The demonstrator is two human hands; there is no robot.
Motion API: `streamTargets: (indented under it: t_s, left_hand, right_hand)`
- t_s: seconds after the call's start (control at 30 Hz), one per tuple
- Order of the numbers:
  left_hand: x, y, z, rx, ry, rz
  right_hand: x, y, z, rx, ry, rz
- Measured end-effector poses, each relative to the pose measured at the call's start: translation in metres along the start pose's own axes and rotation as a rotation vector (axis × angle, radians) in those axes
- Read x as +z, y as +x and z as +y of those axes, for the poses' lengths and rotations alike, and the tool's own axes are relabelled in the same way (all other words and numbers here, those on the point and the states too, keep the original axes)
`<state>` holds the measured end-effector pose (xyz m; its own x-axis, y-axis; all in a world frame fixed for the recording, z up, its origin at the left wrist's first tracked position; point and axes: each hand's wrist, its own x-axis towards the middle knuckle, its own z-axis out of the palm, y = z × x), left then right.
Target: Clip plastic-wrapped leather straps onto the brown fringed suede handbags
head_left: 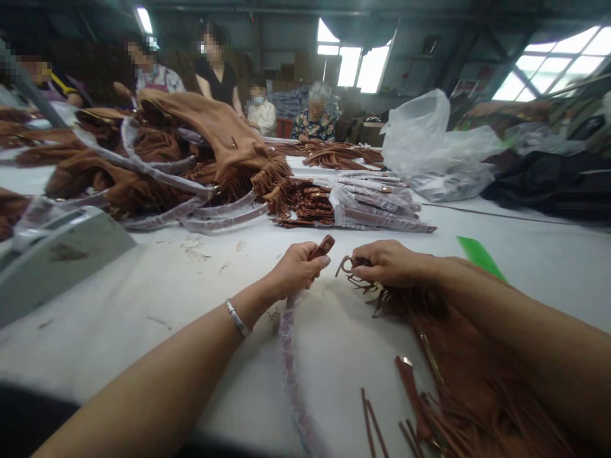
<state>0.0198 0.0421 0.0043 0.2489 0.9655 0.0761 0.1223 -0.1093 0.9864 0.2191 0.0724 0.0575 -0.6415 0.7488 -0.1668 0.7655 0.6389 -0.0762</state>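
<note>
My left hand (pixel 298 268) is closed round the brown end of a strap (pixel 290 356), whose plastic-wrapped length hangs down and curves over the white table toward the near edge. The strap's tip with a small metal stud pokes out above the thumb. To the right, my right hand (pixel 384 262) pinches a brown leather piece with a small loop (pixel 347 264) showing at the fingertips. Beneath my right forearm lies a brown fringed bag (pixel 470 343) with a zip. A brown tab with a metal clasp (pixel 407 375) and thin leather strips (pixel 372 416) lie beside it.
Brown fringed bags (pixel 224 137) are piled at the back left, with wrapped straps (pixel 377 213) stacked beside them. Clear plastic bags (pixel 439 152) and black material (pixel 548 184) sit at the back right. A green comb-like piece (pixel 480 257), a grey stand (pixel 67 254) and several people are in view.
</note>
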Motion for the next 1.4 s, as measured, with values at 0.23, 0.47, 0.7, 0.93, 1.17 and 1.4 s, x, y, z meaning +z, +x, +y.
streamTargets:
  t_s: [0.23,0.47,0.7,0.93,1.17,1.4]
  left_hand:
    - [0.005,0.001,-0.004,-0.009,0.026,-0.009]
    - [0.005,0.003,-0.01,0.091,0.062,-0.137]
    - [0.015,0.0,-0.011,0.0,-0.176,0.005]
    - [0.026,-0.007,-0.01,-0.026,-0.471,0.034]
    - [0.017,-0.006,-0.011,-0.022,-0.246,-0.014]
    - [0.013,0.001,-0.01,-0.031,-0.027,-0.001]
  right_hand:
    - [0.006,0.01,-0.013,-0.014,0.047,0.001]
    - [0.011,0.016,-0.027,-0.039,-0.076,0.021]
    - [0.008,0.003,-0.032,0.161,0.048,0.174]
    - [0.028,-0.017,-0.041,0.111,0.291,0.559]
    - [0.054,-0.011,-0.038,0.002,0.053,0.682]
    - [0.065,-0.001,-0.042,-0.006,-0.228,0.69]
